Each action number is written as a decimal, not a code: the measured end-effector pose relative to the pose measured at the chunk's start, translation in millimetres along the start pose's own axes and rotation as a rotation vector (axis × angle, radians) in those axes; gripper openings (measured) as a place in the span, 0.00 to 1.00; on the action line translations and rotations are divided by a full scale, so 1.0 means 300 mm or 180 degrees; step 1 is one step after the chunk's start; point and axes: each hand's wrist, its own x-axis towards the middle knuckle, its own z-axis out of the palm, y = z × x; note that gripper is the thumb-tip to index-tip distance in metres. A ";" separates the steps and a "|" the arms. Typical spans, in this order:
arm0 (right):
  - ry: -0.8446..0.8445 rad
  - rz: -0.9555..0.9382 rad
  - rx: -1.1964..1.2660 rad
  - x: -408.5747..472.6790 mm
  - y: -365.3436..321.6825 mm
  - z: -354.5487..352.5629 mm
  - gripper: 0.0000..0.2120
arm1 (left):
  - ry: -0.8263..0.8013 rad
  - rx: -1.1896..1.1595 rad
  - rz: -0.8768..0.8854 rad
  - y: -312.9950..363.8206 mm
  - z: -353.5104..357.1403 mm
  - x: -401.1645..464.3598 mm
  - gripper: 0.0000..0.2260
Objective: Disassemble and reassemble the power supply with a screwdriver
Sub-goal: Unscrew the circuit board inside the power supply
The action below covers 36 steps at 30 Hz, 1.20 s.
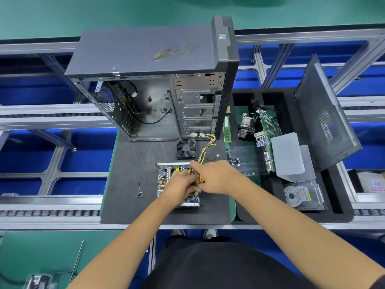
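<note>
From my head camera, the power supply (178, 184) lies open on the dark mat (129, 174) of the table, just in front of the empty computer case (158, 84), with its circuit board and coils bare to view. My left hand (182, 187) rests on top of the power supply's board, fingers curled down among the components; whether they pinch anything I cannot tell. My right hand (214, 177) hovers over the power supply's right edge and grips the orange-handled screwdriver (201, 178), forefinger stretched out toward the back rim of the housing.

Behind the power supply, between it and the case, the black fan (186, 148) lies flat, and a bundle of yellow and coloured wires (206, 149) runs from the supply's back corner up toward the case. Left of the power supply, a few small dark screws (140, 193) lie loose on the mat.

Right of the power supply sits the black foam tray (277, 184). In it are a green motherboard (269, 130) standing on edge, a heatsink with cooler (246, 125), a memory stick (227, 130), a clear patch scattered with small screws (235, 161), a grey metal cover (288, 155) and a hard drive (300, 196). The case's side panel (325, 113) leans upright at the tray's far right.
</note>
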 end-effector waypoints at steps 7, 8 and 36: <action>-0.0272 -0.0492 -0.0104 0.022 0.002 -0.023 0.23 | 0.0023 -0.0135 -0.0112 0.013 0.002 -0.012 0.06; -0.0211 -0.0499 -0.0054 0.017 0.001 -0.018 0.21 | 0.0026 -0.0135 -0.0149 0.013 0.003 -0.015 0.06; -0.0707 -0.1626 -0.1682 0.058 -0.088 -0.118 0.08 | -0.0114 0.0193 -0.0115 0.039 0.016 -0.077 0.12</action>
